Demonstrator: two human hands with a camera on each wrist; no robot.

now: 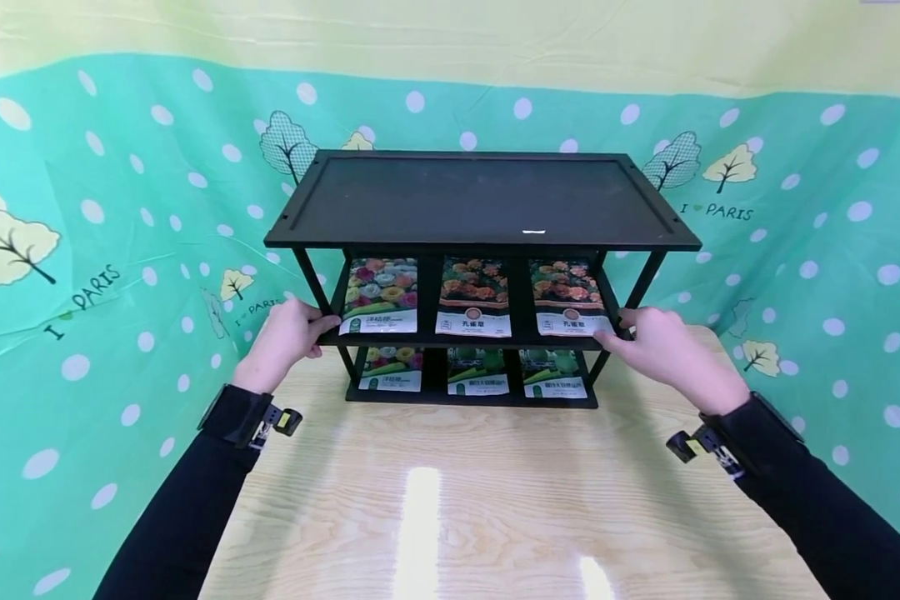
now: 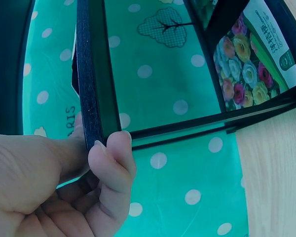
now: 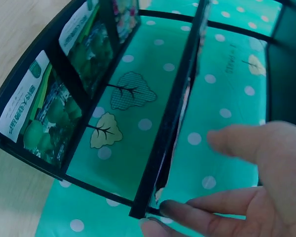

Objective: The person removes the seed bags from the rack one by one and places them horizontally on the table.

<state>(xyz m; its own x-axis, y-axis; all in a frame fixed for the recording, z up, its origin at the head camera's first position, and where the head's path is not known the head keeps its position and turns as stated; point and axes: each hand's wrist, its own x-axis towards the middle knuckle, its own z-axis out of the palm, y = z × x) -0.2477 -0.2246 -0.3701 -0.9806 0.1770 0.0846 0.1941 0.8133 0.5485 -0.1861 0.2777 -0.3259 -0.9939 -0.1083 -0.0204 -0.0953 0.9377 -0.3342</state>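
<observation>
A black rack [image 1: 450, 340] has a flat top panel [image 1: 472, 200] over two shelves of picture seed packets. My left hand [image 1: 285, 333] grips the left end of its middle shelf, thumb above and fingers curled under the board [image 2: 86, 64]. At the opposite end is my right hand [image 1: 656, 342]. Its lower fingertips [image 3: 175, 210] meet the shelf's front corner, while a further finger extends above, apart from the board. Beside that hand lies an orange-flower packet [image 1: 570, 292], with a matching packet [image 1: 474, 292] in the middle and a mixed-flower packet [image 1: 378, 292] at left.
On the bottom shelf sit a mixed-flower packet [image 1: 392, 371] and two green vegetable packets [image 1: 477, 375]. Beneath the rack is a pale wooden table [image 1: 510, 492]. A green dotted curtain [image 1: 105, 333] encloses the back and sides.
</observation>
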